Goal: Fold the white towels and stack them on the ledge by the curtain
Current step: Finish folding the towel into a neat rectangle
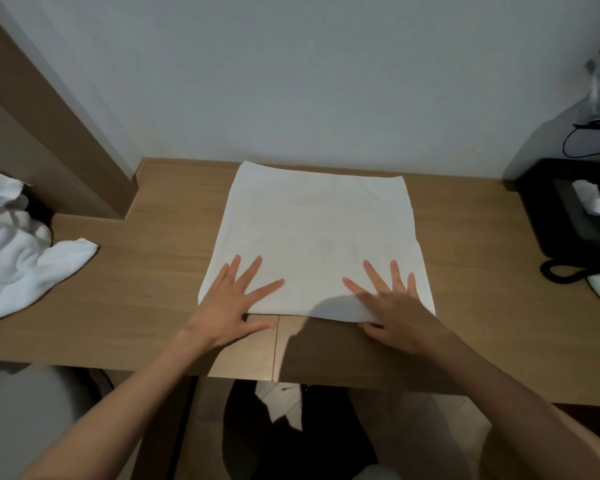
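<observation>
A white towel (317, 237) lies spread flat and roughly square on the wooden desk (146, 271), its far edge near the wall. My left hand (234, 299) rests on its near left corner with fingers straight and spread. My right hand (394, 306) rests on the near right part, fingers also straight and spread, thumb on the desk below the hem. A crumpled heap of white towels (18, 247) sits at the desk's left end. No curtain or ledge shows.
A brown wall panel (45, 109) rises at the back left. At the right stands a black telephone (579, 216) with a coiled cord and a white tissue on it. The desk's front edge runs just below my wrists, with my legs beneath.
</observation>
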A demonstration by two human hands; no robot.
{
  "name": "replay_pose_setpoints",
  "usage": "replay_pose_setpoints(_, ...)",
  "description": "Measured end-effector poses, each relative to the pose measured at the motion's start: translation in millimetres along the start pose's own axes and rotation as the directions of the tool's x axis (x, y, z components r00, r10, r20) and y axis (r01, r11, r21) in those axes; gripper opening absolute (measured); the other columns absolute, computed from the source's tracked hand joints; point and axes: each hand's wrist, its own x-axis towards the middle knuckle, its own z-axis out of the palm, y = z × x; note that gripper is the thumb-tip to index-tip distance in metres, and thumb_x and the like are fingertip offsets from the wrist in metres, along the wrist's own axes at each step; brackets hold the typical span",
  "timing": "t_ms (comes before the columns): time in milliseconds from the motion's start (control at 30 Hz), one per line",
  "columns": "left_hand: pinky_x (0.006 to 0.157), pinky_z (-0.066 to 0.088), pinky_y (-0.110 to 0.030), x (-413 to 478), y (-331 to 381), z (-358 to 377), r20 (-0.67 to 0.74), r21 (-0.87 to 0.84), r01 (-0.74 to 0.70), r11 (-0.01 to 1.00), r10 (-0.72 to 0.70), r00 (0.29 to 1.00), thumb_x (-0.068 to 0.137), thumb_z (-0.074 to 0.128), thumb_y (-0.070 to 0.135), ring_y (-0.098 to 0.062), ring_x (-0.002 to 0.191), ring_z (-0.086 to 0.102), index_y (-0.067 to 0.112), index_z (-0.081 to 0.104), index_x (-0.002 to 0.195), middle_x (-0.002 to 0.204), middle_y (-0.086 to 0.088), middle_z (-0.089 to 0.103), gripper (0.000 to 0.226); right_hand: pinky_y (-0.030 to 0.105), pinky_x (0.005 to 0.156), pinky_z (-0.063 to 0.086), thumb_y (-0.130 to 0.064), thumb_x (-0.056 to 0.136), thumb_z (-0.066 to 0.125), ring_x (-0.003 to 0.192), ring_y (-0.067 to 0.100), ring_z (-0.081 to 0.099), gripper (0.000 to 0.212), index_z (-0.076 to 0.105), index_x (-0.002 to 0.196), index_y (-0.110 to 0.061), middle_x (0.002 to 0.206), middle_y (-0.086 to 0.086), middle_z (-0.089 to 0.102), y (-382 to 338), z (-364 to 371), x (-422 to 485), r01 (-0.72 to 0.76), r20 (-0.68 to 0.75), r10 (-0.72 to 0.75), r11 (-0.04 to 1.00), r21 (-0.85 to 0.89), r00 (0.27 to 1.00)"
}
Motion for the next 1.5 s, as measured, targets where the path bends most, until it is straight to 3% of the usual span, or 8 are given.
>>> replay_pose_setpoints(267, 0.117, 0.004, -0.034, -18, -10, -12, -0.086, -0.054, 0.01, 0.999, -0.015, 0.996, 0.097, 0.049, 0.015, -0.027, 0.148, 0.005, 0.045, 0.014, 0.148, 0.16, -0.004, 0.007, 0.068, 0.046, 0.117, -0.005, 0.012, 0.092, 0.028, 0.147, 0.033, -0.009, 0.083, -0.001, 0.151, -0.039, 0.161, -0.001, -0.008, -7, -5, -19, -0.151, -0.012, 0.152, 0.986, 0.072, 0.988)
replay_pose_setpoints(367, 0.115, 0.022, -0.037, -26, -11, -22, -0.169, -0.189, 0.073, 0.979, -0.106, 0.98, 0.093, 0.057, 0.015, -0.027, 0.14, 0.031, 0.035, 0.039, 0.143, 0.151, -0.002, 0.036, 0.056, 0.036, 0.115, 0.019, 0.002, 0.098, 0.029, 0.144, 0.024, 0.024, 0.059, 0.026, 0.149, -0.027, 0.157, 0.0, 0.026, -3, -13, -36, -0.183, -0.173, 0.208, 0.972, 0.151, 0.963)
replay_pose_setpoints(500, 0.084, 0.043, -0.036, -41, -12, -34, -0.275, -0.404, 0.068, 0.912, -0.191, 0.942, 0.087, 0.063, 0.009, -0.021, 0.102, 0.054, 0.022, 0.061, 0.12, 0.114, 0.0, 0.064, 0.036, 0.037, 0.087, 0.048, -0.013, 0.1, 0.039, 0.108, 0.021, 0.056, 0.035, 0.046, 0.132, -0.023, 0.123, 0.002, 0.058, -19, -17, -54, -0.211, -0.32, 0.287, 0.944, 0.253, 0.903)
replay_pose_setpoints(733, 0.069, 0.044, -0.026, -74, -12, -43, -0.46, -0.571, 0.016, 0.821, -0.337, 0.822, 0.088, 0.066, 0.016, -0.015, 0.083, 0.055, 0.014, 0.064, 0.103, 0.092, 0.0, 0.06, 0.015, 0.028, 0.063, 0.044, -0.041, 0.09, 0.058, 0.076, 0.011, 0.054, 0.025, 0.059, 0.102, -0.019, 0.09, -0.005, 0.058, -8, -18, -81, -0.19, -0.58, 0.48, 0.851, 0.49, 0.658)
replay_pose_setpoints(900, 0.055, 0.047, -0.011, -75, 6, -47, -0.343, -0.876, 0.007, 0.483, -0.632, 0.695, 0.086, 0.068, 0.029, 0.005, 0.078, 0.061, 0.024, 0.061, 0.102, 0.089, 0.01, 0.063, 0.017, 0.031, 0.068, 0.05, -0.04, 0.078, 0.074, 0.082, 0.012, 0.057, 0.028, 0.057, 0.094, -0.025, 0.09, -0.008, 0.059, -19, -30, -79, -0.014, -0.507, 0.738, 0.572, 0.82, 0.445)
replay_pose_setpoints(1033, 0.062, 0.046, -0.017, -54, 6, -58, -0.364, -0.904, -0.041, 0.425, -0.717, 0.595, 0.087, 0.065, 0.035, 0.007, 0.082, 0.059, 0.026, 0.06, 0.101, 0.091, 0.015, 0.062, 0.017, 0.028, 0.073, 0.049, -0.036, 0.075, 0.077, 0.084, 0.002, 0.056, 0.032, 0.055, 0.098, -0.032, 0.09, -0.019, 0.057, -24, -41, -71, 0.124, -0.451, 0.825, 0.436, 0.891, 0.341)
replay_pose_setpoints(1367, 0.075, 0.044, -0.03, 26, -18, -47, -0.334, -0.85, 0.127, 0.511, -0.709, 0.621, 0.093, 0.055, 0.043, -0.011, 0.091, 0.054, 0.023, 0.048, 0.109, 0.101, 0.007, 0.054, 0.027, 0.038, 0.093, 0.041, -0.036, 0.091, 0.062, 0.117, 0.021, 0.048, 0.05, 0.035, 0.131, -0.026, 0.129, 0.005, 0.049, 6, -32, -8, -0.025, -0.288, 0.844, 0.335, 0.942, 0.452)
replay_pose_setpoints(1500, 0.064, 0.039, -0.025, 47, -23, -42, -0.262, -0.846, 0.216, 0.488, -0.732, 0.629, 0.094, 0.05, 0.048, -0.007, 0.079, 0.052, 0.024, 0.042, 0.102, 0.086, 0.014, 0.051, 0.026, 0.035, 0.084, 0.04, -0.042, 0.089, 0.062, 0.111, 0.025, 0.052, 0.058, 0.035, 0.135, -0.021, 0.118, 0.004, 0.051, 17, -34, 14, -0.125, -0.207, 0.868, 0.292, 0.948, 0.452)
